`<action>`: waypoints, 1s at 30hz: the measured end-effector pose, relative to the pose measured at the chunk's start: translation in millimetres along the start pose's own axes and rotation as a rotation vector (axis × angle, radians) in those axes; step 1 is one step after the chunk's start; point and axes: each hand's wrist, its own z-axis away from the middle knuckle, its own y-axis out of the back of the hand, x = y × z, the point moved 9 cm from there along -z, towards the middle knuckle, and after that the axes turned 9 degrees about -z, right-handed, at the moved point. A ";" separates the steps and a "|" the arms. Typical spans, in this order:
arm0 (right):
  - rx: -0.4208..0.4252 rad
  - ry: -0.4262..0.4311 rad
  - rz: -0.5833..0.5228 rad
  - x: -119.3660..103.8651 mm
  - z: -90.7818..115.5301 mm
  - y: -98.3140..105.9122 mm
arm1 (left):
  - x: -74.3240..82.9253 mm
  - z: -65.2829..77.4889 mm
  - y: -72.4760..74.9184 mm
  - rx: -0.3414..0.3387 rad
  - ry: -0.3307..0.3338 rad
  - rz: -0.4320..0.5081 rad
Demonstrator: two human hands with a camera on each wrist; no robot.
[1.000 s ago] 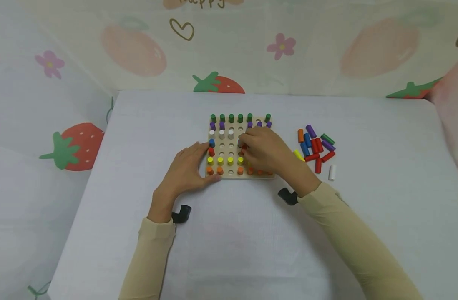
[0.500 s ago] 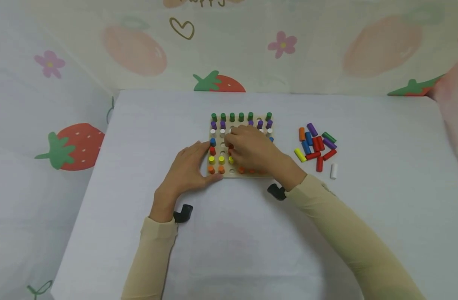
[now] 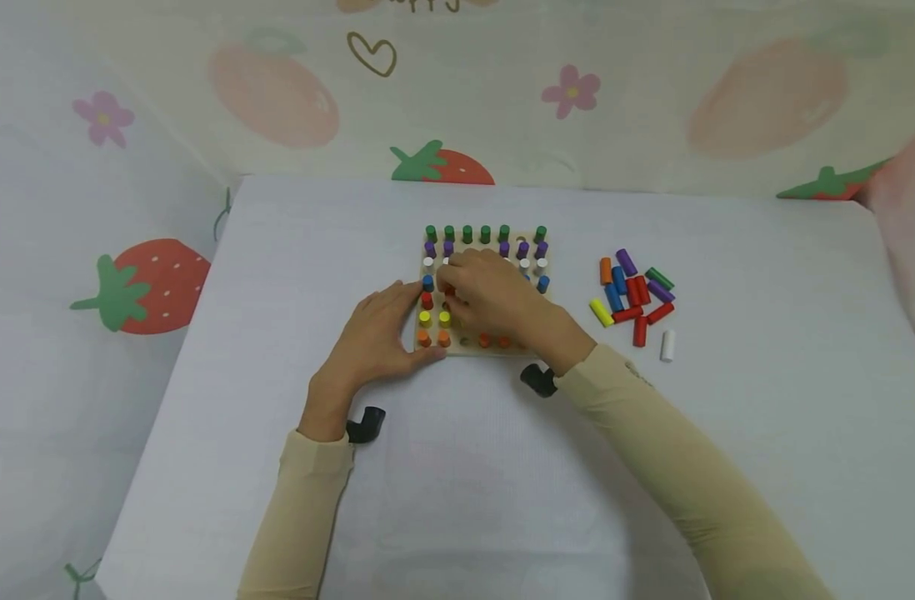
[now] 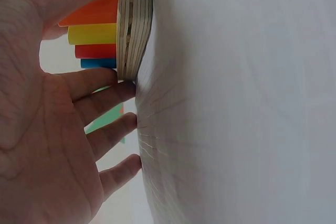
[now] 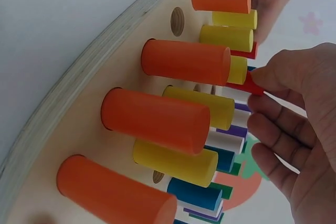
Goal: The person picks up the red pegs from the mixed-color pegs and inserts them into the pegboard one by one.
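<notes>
A wooden peg board (image 3: 453, 353) stands on the table, with rows of coloured pegs upright in its holes. My left hand (image 3: 371, 337) rests against its left side, thumb at the front corner and fingers spread. In the left wrist view those fingertips (image 4: 128, 121) touch the table and the board's edge. My right hand (image 3: 495, 292) is over the board's left-middle part and hides several pegs and holes. Between thumb and forefinger it pinches a red peg (image 5: 253, 84), seen in the right wrist view behind the yellow pegs (image 5: 199, 107). Whether this peg sits in a hole is hidden.
Right of the board lies a loose pile of pegs: red pegs (image 3: 641, 331), blue pegs (image 3: 613, 297), purple pegs (image 3: 626, 262), a green peg (image 3: 659, 277), a yellow peg (image 3: 601, 312), an orange peg (image 3: 605, 271) and a white peg (image 3: 667, 346). A patterned cloth (image 3: 615, 158) hangs behind.
My right hand has moved left across the board, from its middle columns toward the left ones, with the red peg in its fingers. The left hand stays at the board's left side.
</notes>
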 end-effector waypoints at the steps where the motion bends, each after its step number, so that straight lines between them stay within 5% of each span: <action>1: 0.001 0.000 -0.003 0.2 -0.8 -0.2 | 0.2 0.0 0.4 0.000 0.000 0.000; 30: -0.055 -0.046 0.021 -0.8 -1.9 -3.8 | 1.0 -0.7 0.8 -0.003 0.003 -0.001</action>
